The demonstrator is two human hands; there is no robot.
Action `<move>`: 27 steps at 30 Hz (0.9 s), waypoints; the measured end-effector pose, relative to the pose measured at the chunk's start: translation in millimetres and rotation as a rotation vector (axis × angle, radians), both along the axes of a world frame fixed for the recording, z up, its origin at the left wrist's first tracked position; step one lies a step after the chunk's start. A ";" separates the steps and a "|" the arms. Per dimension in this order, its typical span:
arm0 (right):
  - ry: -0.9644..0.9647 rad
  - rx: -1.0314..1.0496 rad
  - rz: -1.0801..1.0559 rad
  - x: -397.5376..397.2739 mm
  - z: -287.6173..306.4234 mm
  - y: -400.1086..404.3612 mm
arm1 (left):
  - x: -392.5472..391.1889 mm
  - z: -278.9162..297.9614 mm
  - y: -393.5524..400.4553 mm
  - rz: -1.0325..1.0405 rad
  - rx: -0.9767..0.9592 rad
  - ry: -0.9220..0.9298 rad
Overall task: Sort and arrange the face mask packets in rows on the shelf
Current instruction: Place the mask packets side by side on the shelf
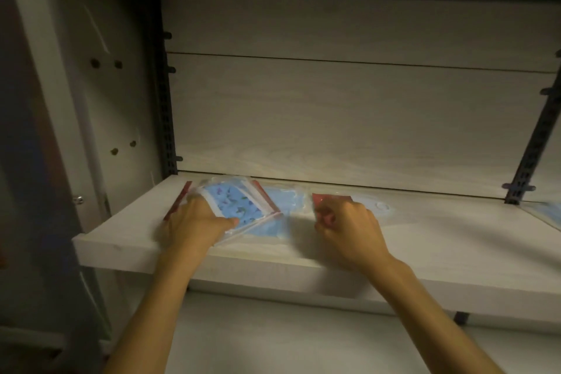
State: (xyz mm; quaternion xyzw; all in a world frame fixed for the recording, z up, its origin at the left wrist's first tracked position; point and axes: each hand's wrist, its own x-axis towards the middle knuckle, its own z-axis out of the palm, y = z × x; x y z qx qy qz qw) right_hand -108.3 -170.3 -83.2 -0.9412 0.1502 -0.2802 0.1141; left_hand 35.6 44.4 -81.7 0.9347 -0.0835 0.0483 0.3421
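Pale wood-grain back panel (pixel 349 112) across the rear, split by one thin horizontal seam. Dark slotted uprights (pixel 165 106) at the left and right rear corners.

White shelf (pixel 425 234) below, running left to right, front edge nearest the camera.

Face mask packets on the left half of the shelf, near the back. Clear packet with printed blue mask (pixel 233 205) on top, turned at an angle, red strips along two opposite edges. Plain blue mask packet (pixel 282 206) flat beneath and just to the right, partly covered by the printed one. Third packet with red top strip (pixel 332 199) further right, mostly hidden behind a hand; pale blue mask edge showing to its right. Corner of another blue packet (pixel 546 211) at the far right of the shelf, well apart.

Left hand (pixel 194 222) palm-down on the printed packet, thumb pressed onto its face, fingers curled over its left edge. Right hand (pixel 346 225) curled closed, fingertips pinching the red-strip packet at its left side; exact finger contact blurred, probably at the packet's edge.
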 end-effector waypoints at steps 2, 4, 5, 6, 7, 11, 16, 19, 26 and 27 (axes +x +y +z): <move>0.002 0.022 0.027 8.0 5.3 10.3 | 5.3 0.6 8.3 0.016 -0.062 -0.052; -0.016 0.063 0.066 19.8 9.2 19.1 | 10.9 1.5 16.3 0.022 -0.227 -0.050; -0.023 0.079 0.076 28.4 10.7 22.6 | 15.0 1.7 20.0 0.026 -0.350 -0.012; -0.023 0.094 0.084 38.8 12.2 25.6 | 17.5 2.5 23.9 0.032 -0.482 0.038; -0.010 0.108 0.084 51.1 13.9 28.1 | 18.9 4.4 27.1 0.040 -0.606 0.092; 0.084 0.147 0.014 93.4 16.1 39.7 | 26.1 5.3 39.3 -0.059 -0.892 0.211; 0.211 0.233 -0.105 112.1 -0.9 43.8 | 34.9 -1.8 43.4 -0.154 -1.015 0.221; 0.195 0.364 -0.079 113.6 -4.0 37.5 | 36.7 -1.9 47.1 -0.167 -1.068 0.291; 0.000 0.815 -0.058 103.1 2.4 21.8 | 33.4 1.8 46.9 -0.229 -1.022 0.358; -0.021 0.900 -0.059 103.7 3.3 20.7 | 32.6 2.9 46.9 -0.236 -1.012 0.362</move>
